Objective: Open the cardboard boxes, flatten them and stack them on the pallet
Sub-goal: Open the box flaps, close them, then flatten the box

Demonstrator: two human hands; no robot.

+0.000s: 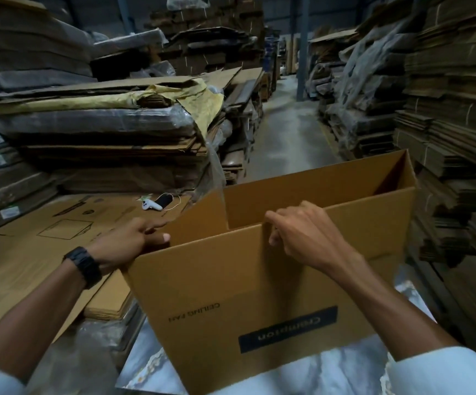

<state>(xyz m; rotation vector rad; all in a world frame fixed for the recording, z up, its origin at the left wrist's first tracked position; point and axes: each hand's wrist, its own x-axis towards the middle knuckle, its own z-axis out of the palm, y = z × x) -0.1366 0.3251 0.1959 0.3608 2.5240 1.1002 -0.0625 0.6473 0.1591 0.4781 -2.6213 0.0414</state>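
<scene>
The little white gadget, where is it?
In the head view, the white gadget lies on the flattened cardboard stack at the person's left, next to a black pouch, just beyond the left hand.

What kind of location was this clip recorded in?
Most likely a cardboard warehouse or packaging storeroom. Tall stacks of flattened cartons line both sides of a concrete aisle, some bundles plastic-wrapped, while both hands hold an open box.

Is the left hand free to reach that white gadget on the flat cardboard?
Probably not yet: the left hand grips the box corner. The path to the gadget looks clear.
</scene>
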